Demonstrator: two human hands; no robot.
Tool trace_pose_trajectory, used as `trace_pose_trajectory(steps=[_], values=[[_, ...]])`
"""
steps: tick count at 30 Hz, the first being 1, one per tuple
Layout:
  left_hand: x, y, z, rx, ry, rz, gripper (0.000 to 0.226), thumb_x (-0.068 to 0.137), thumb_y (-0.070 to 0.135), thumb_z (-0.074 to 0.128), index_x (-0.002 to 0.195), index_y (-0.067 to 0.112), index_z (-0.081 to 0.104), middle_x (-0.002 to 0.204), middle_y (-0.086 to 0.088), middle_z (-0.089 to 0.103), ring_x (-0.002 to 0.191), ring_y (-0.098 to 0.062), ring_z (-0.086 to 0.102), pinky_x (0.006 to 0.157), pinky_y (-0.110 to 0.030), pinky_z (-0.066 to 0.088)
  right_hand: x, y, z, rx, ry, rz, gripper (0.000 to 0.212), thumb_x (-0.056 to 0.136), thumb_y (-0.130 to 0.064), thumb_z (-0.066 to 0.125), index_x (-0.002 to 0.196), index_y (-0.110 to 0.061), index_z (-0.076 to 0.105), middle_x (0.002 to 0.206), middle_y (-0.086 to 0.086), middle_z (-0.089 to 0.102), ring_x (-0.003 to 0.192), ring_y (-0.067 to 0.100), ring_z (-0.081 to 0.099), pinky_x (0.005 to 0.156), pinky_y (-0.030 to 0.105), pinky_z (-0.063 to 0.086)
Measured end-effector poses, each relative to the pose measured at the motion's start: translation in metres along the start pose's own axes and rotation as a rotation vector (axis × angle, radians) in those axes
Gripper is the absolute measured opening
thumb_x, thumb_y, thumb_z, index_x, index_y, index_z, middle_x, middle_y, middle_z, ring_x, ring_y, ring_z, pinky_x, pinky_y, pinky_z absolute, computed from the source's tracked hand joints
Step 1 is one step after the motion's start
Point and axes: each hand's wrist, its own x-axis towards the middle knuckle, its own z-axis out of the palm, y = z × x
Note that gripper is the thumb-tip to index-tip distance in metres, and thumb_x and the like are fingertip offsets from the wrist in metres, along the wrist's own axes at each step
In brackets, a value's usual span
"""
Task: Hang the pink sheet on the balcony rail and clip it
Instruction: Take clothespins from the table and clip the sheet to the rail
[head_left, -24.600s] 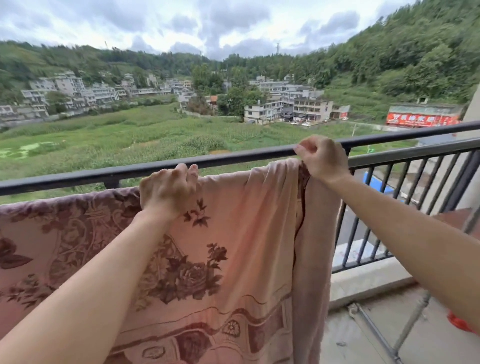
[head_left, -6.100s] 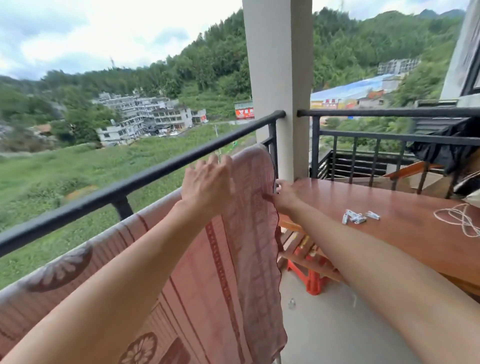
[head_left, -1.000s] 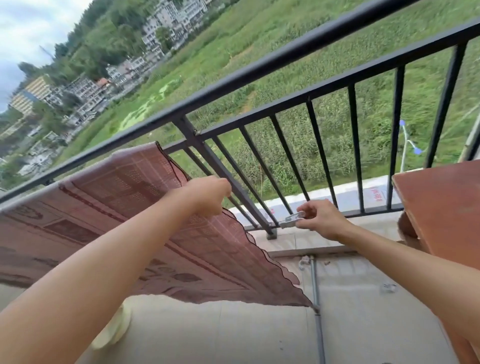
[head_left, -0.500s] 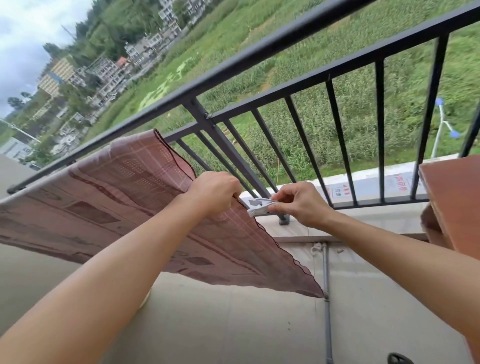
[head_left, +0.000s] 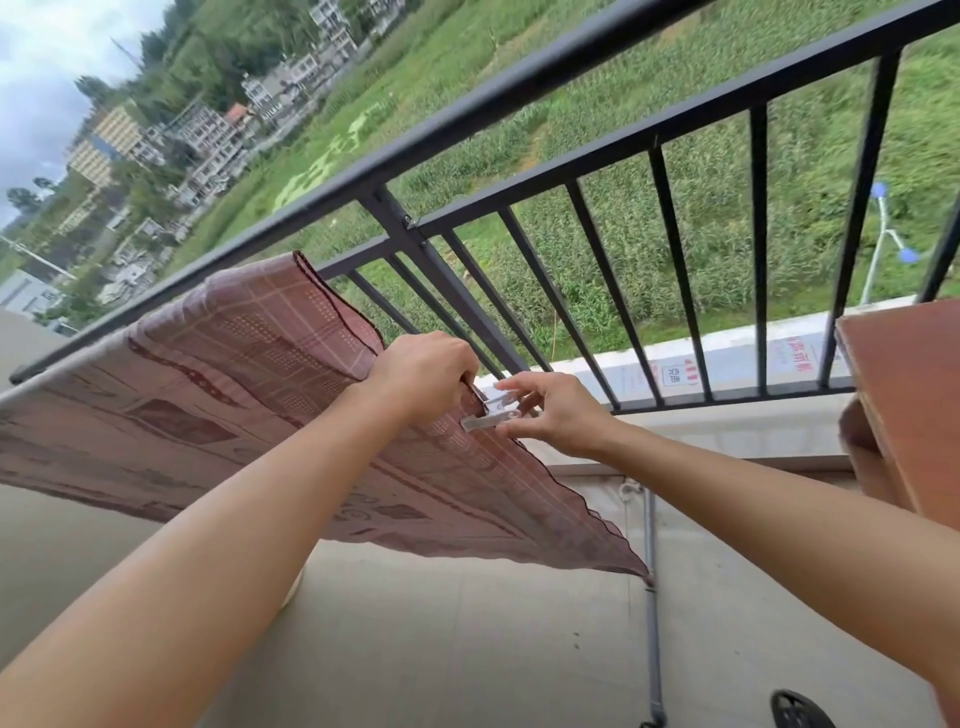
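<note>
- Firstly, the black balcony rail (head_left: 519, 93) runs across the view on a slant, its upright bars standing on a low concrete kerb.
- The pink sheet (head_left: 234, 374), patterned with a darker scalloped border, is draped over the railing on the left stretch only. Its end edge lies next to the slanted post, and the inner layer falls towards the balcony floor.
- A reddish wooden table (head_left: 909, 405) sits at the right margin, well apart from the sheet.
- A grey pipe (head_left: 652, 623) runs down along the floor from below the sheet's lowest corner.
- My left hand (head_left: 423, 374) is clenched round the sheet's end edge, knuckles up, holding the cloth bunched.
- My right hand (head_left: 556, 410) pinches a clear clip (head_left: 491, 413) between thumb and fingertips, the other fingers spread.
- The clip's front end touches the sheet's edge just beside my left hand. Whether it bites the cloth cannot be told.
</note>
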Motion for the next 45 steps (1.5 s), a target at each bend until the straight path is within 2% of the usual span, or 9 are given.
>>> trace_pose_trajectory(steps=[4, 10, 14, 21, 25, 28, 36, 41, 45], values=[[0.007, 0.009, -0.006, -0.152, 0.05, 0.004, 0.011, 0.093, 0.029, 0.054, 0.088, 0.023, 0.061, 0.085, 0.009, 0.06, 0.084, -0.017, 0.056, 0.072, -0.036, 0.054, -0.014, 0.015, -0.016, -0.041, -0.001, 0.063, 0.076, 0.067, -0.032, 0.087, 0.135, -0.027, 0.051, 0.108, -0.005, 0.061, 0.09, 0.012, 0.063, 0.083, 0.03, 0.054], [0.037, 0.062, -0.004, -0.221, 0.169, 0.2, 0.014, 0.096, 0.031, 0.051, 0.094, 0.02, 0.06, 0.09, 0.006, 0.06, 0.083, -0.015, 0.056, 0.067, -0.031, 0.05, -0.079, 0.069, -0.078, -0.264, 0.218, 0.349, 0.054, 0.079, -0.031, 0.076, 0.128, -0.021, 0.057, 0.109, -0.002, 0.064, 0.089, 0.013, 0.063, 0.087, 0.034, 0.053], [0.062, 0.141, 0.017, -0.254, 0.117, 0.404, 0.018, 0.096, 0.037, 0.051, 0.096, 0.022, 0.06, 0.09, 0.005, 0.061, 0.084, -0.017, 0.054, 0.072, -0.036, 0.053, -0.168, 0.113, -0.125, -0.486, 0.36, 0.625, 0.046, 0.084, -0.033, 0.066, 0.128, -0.021, 0.058, 0.117, 0.0, 0.064, 0.101, 0.019, 0.061, 0.088, 0.034, 0.05], [0.069, 0.264, 0.045, -0.264, -0.015, 0.691, 0.017, 0.093, 0.037, 0.054, 0.094, 0.022, 0.063, 0.094, -0.001, 0.066, 0.088, -0.024, 0.06, 0.071, -0.032, 0.049, -0.331, 0.155, -0.171, -0.81, 0.584, 1.012, 0.039, 0.089, -0.03, 0.056, 0.127, -0.025, 0.056, 0.127, 0.002, 0.055, 0.123, 0.024, 0.045, 0.091, 0.038, 0.045], [0.069, 0.306, 0.048, -0.239, -0.05, 0.768, 0.018, 0.091, 0.032, 0.053, 0.098, 0.021, 0.066, 0.097, 0.0, 0.067, 0.095, -0.025, 0.061, 0.078, -0.035, 0.052, -0.396, 0.173, -0.19, -0.855, 0.647, 1.176, 0.046, 0.088, -0.015, 0.053, 0.133, -0.02, 0.05, 0.137, 0.005, 0.047, 0.131, 0.026, 0.037, 0.096, 0.041, 0.043], [0.072, 0.324, 0.056, -0.198, -0.084, 0.791, 0.02, 0.091, 0.033, 0.053, 0.1, 0.021, 0.066, 0.099, -0.002, 0.068, 0.094, -0.026, 0.061, 0.077, -0.034, 0.051, -0.42, 0.188, -0.2, -0.829, 0.61, 1.294, 0.044, 0.09, -0.011, 0.051, 0.133, -0.017, 0.048, 0.138, 0.009, 0.045, 0.126, 0.03, 0.041, 0.095, 0.043, 0.043], [0.081, 0.319, 0.094, -0.139, -0.16, 0.757, 0.017, 0.092, 0.037, 0.053, 0.098, 0.025, 0.063, 0.095, 0.0, 0.065, 0.092, -0.023, 0.061, 0.072, -0.032, 0.047, -0.45, 0.219, -0.202, -0.824, 0.706, 1.289, 0.028, 0.092, -0.01, 0.049, 0.118, -0.014, 0.055, 0.115, 0.014, 0.05, 0.096, 0.037, 0.061, 0.077, 0.04, 0.047], [0.084, 0.307, 0.115, -0.193, -0.229, 0.697, 0.009, 0.091, 0.037, 0.055, 0.085, 0.03, 0.058, 0.092, 0.001, 0.067, 0.086, -0.02, 0.061, 0.072, -0.034, 0.052, -0.454, 0.218, -0.204, -0.898, 0.587, 1.241, 0.015, 0.087, -0.025, 0.062, 0.101, -0.022, 0.058, 0.11, 0.007, 0.052, 0.103, 0.029, 0.052, 0.08, 0.038, 0.046], [0.085, 0.283, 0.123, -0.17, -0.233, 0.611, 0.015, 0.092, 0.033, 0.054, 0.097, 0.023, 0.065, 0.097, 0.0, 0.066, 0.094, -0.023, 0.06, 0.071, -0.031, 0.047, -0.444, 0.208, -0.207, -0.83, 0.44, 1.324, 0.011, 0.082, -0.03, 0.063, 0.087, -0.024, 0.055, 0.101, 0.004, 0.063, 0.096, 0.028, 0.061, 0.072, 0.031, 0.042]])
